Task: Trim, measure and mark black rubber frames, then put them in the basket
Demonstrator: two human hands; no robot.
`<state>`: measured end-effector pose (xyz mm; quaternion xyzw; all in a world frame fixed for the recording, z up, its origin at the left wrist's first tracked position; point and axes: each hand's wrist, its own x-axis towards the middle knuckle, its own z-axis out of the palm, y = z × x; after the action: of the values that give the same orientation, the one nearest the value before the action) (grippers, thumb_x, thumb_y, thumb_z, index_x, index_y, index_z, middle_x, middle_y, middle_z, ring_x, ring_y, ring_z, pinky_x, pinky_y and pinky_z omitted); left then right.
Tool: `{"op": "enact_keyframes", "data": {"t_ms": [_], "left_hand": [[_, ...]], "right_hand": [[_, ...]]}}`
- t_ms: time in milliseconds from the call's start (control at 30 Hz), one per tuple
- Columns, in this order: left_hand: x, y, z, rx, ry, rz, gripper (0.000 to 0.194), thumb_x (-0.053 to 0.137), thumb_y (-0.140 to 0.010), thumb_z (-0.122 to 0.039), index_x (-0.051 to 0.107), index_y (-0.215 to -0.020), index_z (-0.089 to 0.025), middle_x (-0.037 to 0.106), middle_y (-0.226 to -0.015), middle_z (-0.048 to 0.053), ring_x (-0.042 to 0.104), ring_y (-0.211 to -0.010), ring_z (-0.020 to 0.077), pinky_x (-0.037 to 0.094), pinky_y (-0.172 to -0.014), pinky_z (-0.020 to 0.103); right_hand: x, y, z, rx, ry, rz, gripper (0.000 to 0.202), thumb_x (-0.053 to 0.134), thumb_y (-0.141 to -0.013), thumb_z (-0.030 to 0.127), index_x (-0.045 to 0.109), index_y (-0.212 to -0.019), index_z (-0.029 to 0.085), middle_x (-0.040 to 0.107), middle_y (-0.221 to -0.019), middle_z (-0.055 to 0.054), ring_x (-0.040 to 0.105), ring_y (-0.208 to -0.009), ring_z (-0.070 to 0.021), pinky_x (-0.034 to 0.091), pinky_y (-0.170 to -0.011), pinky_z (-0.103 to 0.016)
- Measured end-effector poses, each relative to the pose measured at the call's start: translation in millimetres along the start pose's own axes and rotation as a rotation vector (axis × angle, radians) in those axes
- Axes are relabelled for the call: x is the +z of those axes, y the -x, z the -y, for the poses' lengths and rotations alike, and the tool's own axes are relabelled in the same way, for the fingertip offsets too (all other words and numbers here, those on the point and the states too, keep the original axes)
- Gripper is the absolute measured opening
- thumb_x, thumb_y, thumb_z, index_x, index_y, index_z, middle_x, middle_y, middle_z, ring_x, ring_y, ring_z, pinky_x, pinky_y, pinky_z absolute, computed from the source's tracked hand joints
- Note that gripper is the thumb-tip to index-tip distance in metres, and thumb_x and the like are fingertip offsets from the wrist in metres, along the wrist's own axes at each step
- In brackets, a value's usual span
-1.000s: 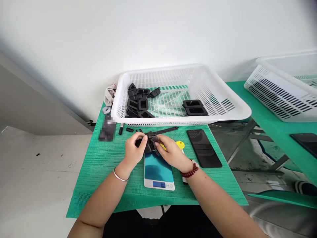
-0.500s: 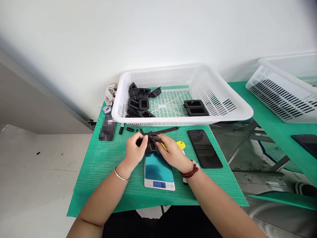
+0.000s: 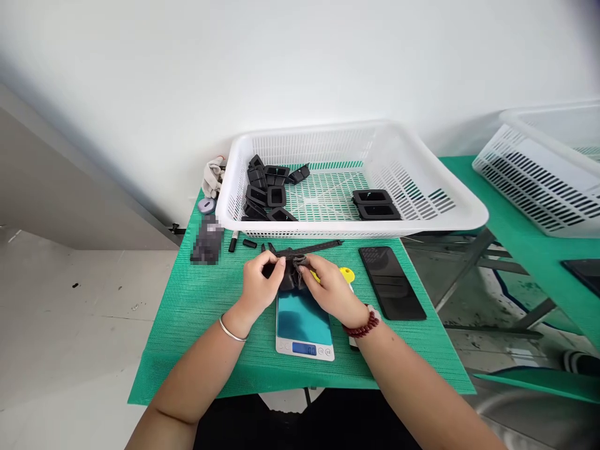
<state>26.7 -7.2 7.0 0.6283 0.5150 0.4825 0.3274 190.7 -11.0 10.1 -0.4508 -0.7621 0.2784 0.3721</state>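
Observation:
Between my two hands is a black part [image 3: 288, 279], held just above the far end of a digital scale [image 3: 304, 319] with a shiny blue plate. My left hand [image 3: 261, 279] pinches its left side with thumb and fingertips. On the other side my right hand [image 3: 330, 286] grips the part's right edge, fingers bent round it. The fingers hide some of its shape. A black caliper [image 3: 319, 246] lies just beyond the hands, and a yellow object [image 3: 347, 274] shows partly behind my right hand.
A white basket [image 3: 351, 226] holds several black parts [image 3: 276, 195] at left and two frames [image 3: 376, 204] at right. Phone [image 3: 392, 283] on the right, marker [image 3: 233, 242] and cap [image 3: 249, 243] on the left. Another basket [image 3: 539, 181] stands on the neighbouring table [image 3: 529, 240].
The view has shifted slightly, so the surroundings appear a little to the right. Both hands still hold the black part, which is tilted slightly differently.

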Motion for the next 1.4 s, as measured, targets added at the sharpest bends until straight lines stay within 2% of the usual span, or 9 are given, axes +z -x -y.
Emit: {"op": "enact_keyframes", "data": {"t_ms": [100, 167, 433, 533, 667, 933, 1033, 1167, 1400], "left_hand": [[-1.7, -2.6, 2.5, -0.039, 0.009, -0.026, 0.036, 0.054, -0.084, -0.037, 0.04, -0.057, -0.019, 0.04, -0.053, -0.004, 0.039, -0.053, 0.0106, 0.033, -0.053, 0.025], [-0.8, -3.5, 3.7, -0.053, 0.016, -0.03, 0.037, 0.054, -0.085, -0.037, 0.039, -0.056, -0.019, 0.039, -0.053, -0.004, 0.038, -0.053, 0.0106, 0.032, -0.053, 0.026], [6.1, 1.7, 0.1, -0.016, -0.005, -0.01, 0.034, 0.051, -0.086, -0.038, 0.039, -0.06, -0.019, 0.038, -0.053, -0.004, 0.037, -0.052, 0.01, 0.029, -0.051, 0.025], [4.5, 0.4, 1.1, -0.03, 0.008, -0.014, 0.036, 0.052, -0.086, -0.038, 0.038, -0.059, -0.019, 0.038, -0.053, -0.004, 0.037, -0.052, 0.0104, 0.03, -0.052, 0.026], [3.5, -1.6, 4.8, -0.065, 0.033, -0.049, 0.036, 0.052, -0.086, -0.037, 0.038, -0.058, -0.019, 0.039, -0.055, -0.004, 0.04, -0.055, 0.0112, 0.032, -0.054, 0.026], [8.5, 2.3, 3.2, -0.04, 0.012, -0.021, 0.037, 0.051, -0.087, -0.04, 0.037, -0.059, -0.02, 0.037, -0.053, -0.004, 0.037, -0.052, 0.0104, 0.03, -0.052, 0.026], [7.7, 1.0, 2.9, -0.065, 0.079, -0.026, 0.037, 0.051, -0.087, -0.04, 0.038, -0.059, -0.02, 0.037, -0.055, -0.004, 0.039, -0.054, 0.0109, 0.034, -0.055, 0.025], [4.1, -2.5, 3.1, -0.11, 0.159, -0.079, 0.037, 0.052, -0.086, -0.041, 0.037, -0.06, -0.02, 0.037, -0.058, -0.003, 0.04, -0.057, 0.0112, 0.035, -0.055, 0.025], [1.3, -4.3, 2.2, -0.121, 0.169, -0.108, 0.038, 0.053, -0.085, -0.042, 0.036, -0.059, -0.019, 0.036, -0.057, -0.004, 0.039, -0.056, 0.0106, 0.033, -0.053, 0.024]], "right_hand": [[-1.6, 0.5, -0.7, -0.044, -0.043, 0.078, 0.009, 0.039, -0.092, 0.021, 0.047, -0.09, 0.021, 0.057, -0.087, -0.005, 0.053, -0.077, -0.0175, 0.045, -0.067, -0.032], [0.8, 0.6, -1.8, -0.038, -0.044, 0.068, 0.008, 0.039, -0.092, 0.02, 0.047, -0.093, 0.021, 0.057, -0.089, -0.006, 0.054, -0.079, -0.018, 0.045, -0.068, -0.032], [10.6, -0.9, -5.2, 0.059, 0.004, -0.113, 0.019, 0.039, -0.093, 0.023, 0.042, -0.074, 0.022, 0.054, -0.072, -0.002, 0.05, -0.065, -0.0155, 0.04, -0.06, -0.03], [4.3, -0.7, -3.5, 0.034, -0.011, -0.056, 0.017, 0.04, -0.092, 0.023, 0.044, -0.076, 0.022, 0.056, -0.074, -0.002, 0.051, -0.066, -0.0157, 0.041, -0.06, -0.03], [-1.4, -0.4, -3.0, -0.008, -0.058, 0.057, 0.009, 0.041, -0.091, 0.02, 0.049, -0.09, 0.022, 0.057, -0.082, -0.004, 0.053, -0.072, -0.0163, 0.042, -0.06, -0.03], [9.9, -2.2, -3.5, 0.081, -0.015, -0.125, 0.023, 0.038, -0.092, 0.027, 0.039, -0.07, 0.022, 0.052, -0.068, -0.001, 0.047, -0.061, -0.0154, 0.038, -0.057, -0.03], [7.9, -1.9, -2.8, 0.189, -0.123, -0.128, 0.027, 0.039, -0.092, 0.036, 0.042, -0.069, 0.022, 0.051, -0.066, 0.0, 0.046, -0.06, -0.0148, 0.039, -0.056, -0.029], [2.5, -0.9, -4.4, 0.293, -0.379, -0.154, 0.029, 0.042, -0.091, 0.045, 0.054, -0.08, 0.021, 0.058, -0.076, -0.002, 0.053, -0.071, -0.0156, 0.046, -0.064, -0.028], [0.3, -0.9, 0.9, 0.283, -0.588, -0.002, 0.026, 0.05, -0.087, 0.045, 0.061, -0.088, 0.021, 0.064, -0.083, -0.003, 0.059, -0.077, -0.0162, 0.053, -0.073, -0.032]]}}
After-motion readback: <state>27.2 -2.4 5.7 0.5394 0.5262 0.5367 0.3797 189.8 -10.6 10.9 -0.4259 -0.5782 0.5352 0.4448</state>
